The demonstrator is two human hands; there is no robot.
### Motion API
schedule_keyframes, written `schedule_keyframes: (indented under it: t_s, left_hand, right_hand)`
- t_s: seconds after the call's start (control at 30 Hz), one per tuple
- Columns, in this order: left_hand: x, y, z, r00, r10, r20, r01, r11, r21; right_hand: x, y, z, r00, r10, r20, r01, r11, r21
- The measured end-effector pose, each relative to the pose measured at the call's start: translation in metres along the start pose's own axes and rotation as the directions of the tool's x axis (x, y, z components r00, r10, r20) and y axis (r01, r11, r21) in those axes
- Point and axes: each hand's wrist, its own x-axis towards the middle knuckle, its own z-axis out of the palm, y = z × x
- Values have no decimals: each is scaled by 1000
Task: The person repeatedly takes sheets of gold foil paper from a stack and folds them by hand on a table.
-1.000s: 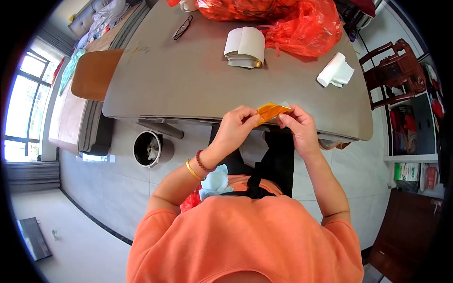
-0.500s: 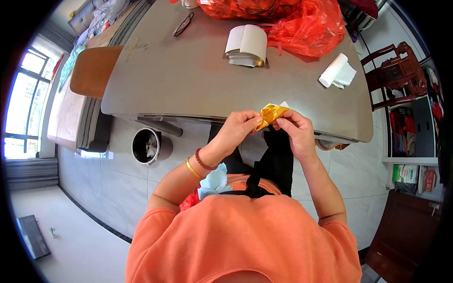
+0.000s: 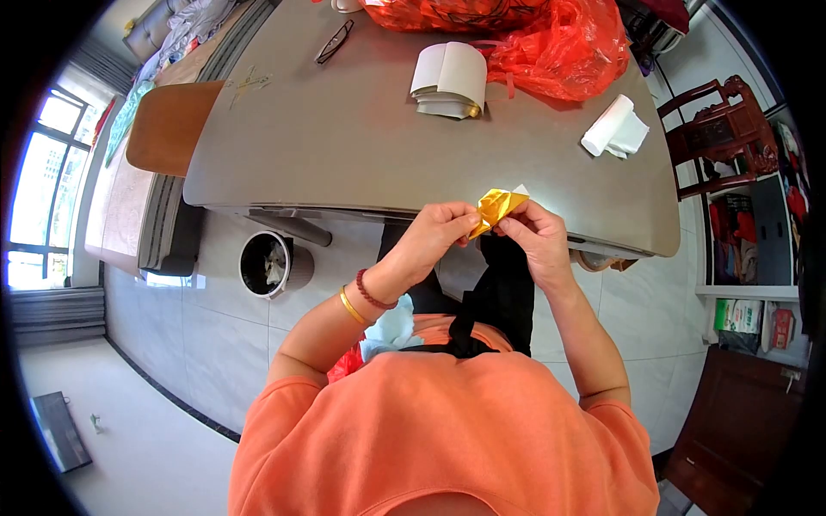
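Between my two hands, at the table's near edge, is a folded piece of gold foil paper [image 3: 496,209] with a white corner sticking up at its upper right. My left hand [image 3: 443,230] pinches its left end between thumb and fingers. On the other side, my right hand [image 3: 537,236] grips the right end, thumb pressed against it. Fingers partly hide both ends of the paper. Farther back on the table stands a stack of curved white paper sheets [image 3: 449,76], with a bit of gold at its lower corner.
A grey table [image 3: 344,146] spans the front. On it lie red plastic bags [image 3: 564,52], glasses [image 3: 335,41] and a white roll [image 3: 613,126]. A trash bin [image 3: 275,265] stands on the floor at left, below a brown chair [image 3: 170,129]. A carved wooden chair [image 3: 721,138] is at right.
The gold paper has tilted slightly in my fingers, its face catching the light differently. My right hand has shifted very slightly; my left hand stays in nearly the same place.
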Motion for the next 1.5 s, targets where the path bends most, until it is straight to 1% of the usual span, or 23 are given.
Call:
schedule_keyframes:
  t_s: [0.1,0.2,0.27,0.3,0.37,0.47,0.57,0.67,0.8,0.87,0.9,0.93,0.97,1.0,1.03,1.07,1.13,1.17,1.27,1.37,1.47,1.5]
  left_hand:
    - [-2,4,4,999,6,-36,-6,1000,9]
    - [-1,4,3,999,5,-38,-4,1000,15]
    - [0,2,2,1000,-5,-20,6,1000,19]
    - [-1,3,4,999,-5,-37,6,1000,19]
    - [-3,6,10,997,-5,-75,7,1000,19]
    - [-3,7,9,997,2,-74,-1,1000,7]
    - [0,2,2,1000,1,-26,-1,1000,-5]
    - [-1,3,6,997,4,-73,-4,1000,12]
    - [0,2,5,995,46,-84,-31,985,173]
    - [1,-1,6,991,79,-110,-48,964,262]
    - [0,3,6,981,160,-113,-99,903,419]
    - [-3,10,7,966,239,-102,-142,813,565]
    - [-4,14,8,946,315,-78,-175,698,695]
    - [-4,12,6,933,354,-70,-194,656,729]
    - [-2,9,4,917,393,-60,-212,612,762]
    - [-2,8,4,901,431,-48,-229,565,792]
    - [-4,10,12,883,467,-47,-189,445,875]
    - [-4,10,16,873,485,-43,-167,381,909]
    - [-4,6,24,795,606,-1,-128,169,977]
    - [0,5,22,736,675,37,-124,81,989]
    - [0,7,19,711,703,22,-148,120,982]
    - [-1,8,18,718,696,-14,-147,171,974]
  right_hand:
    - [-2,2,-7,1000,27,0,-27,990,-140]
    - [-2,2,-7,1000,27,14,-25,990,-138]
    - [-2,0,0,1000,17,-20,-19,995,-95]
    - [-2,-1,2,999,12,-36,-14,997,-74]
    - [-2,2,-1,1000,-15,-7,14,996,-92]
    - [-1,2,-1,999,-27,16,29,993,-111]
    - [-1,5,-2,1000,-24,20,27,993,-116]
    - [-1,5,0,1000,-24,-2,24,995,-98]
    - [-2,8,2,999,-33,-10,32,999,-37]
    - [-2,13,-1,997,-6,-73,1,998,-59]
    - [-3,13,-2,995,7,-104,-14,997,-70]
    - [-2,11,-4,983,-102,-155,56,959,-277]
    - [-1,7,-5,959,-218,-181,109,873,-475]
    - [1,2,-5,925,-335,-180,143,744,-653]
    - [4,-9,4,857,-506,-97,226,539,-812]
    - [6,-9,3,820,-572,3,269,381,-885]
    - [11,-9,-1,731,-645,223,317,31,-948]
    - [12,-10,0,733,-636,242,286,-34,-958]
    - [10,-8,5,770,-603,206,247,-16,-969]
    - [7,-7,7,792,-580,193,225,-16,-974]
    - [6,-5,7,797,-579,169,252,65,-966]
    - [6,-4,5,801,-582,140,240,99,-966]
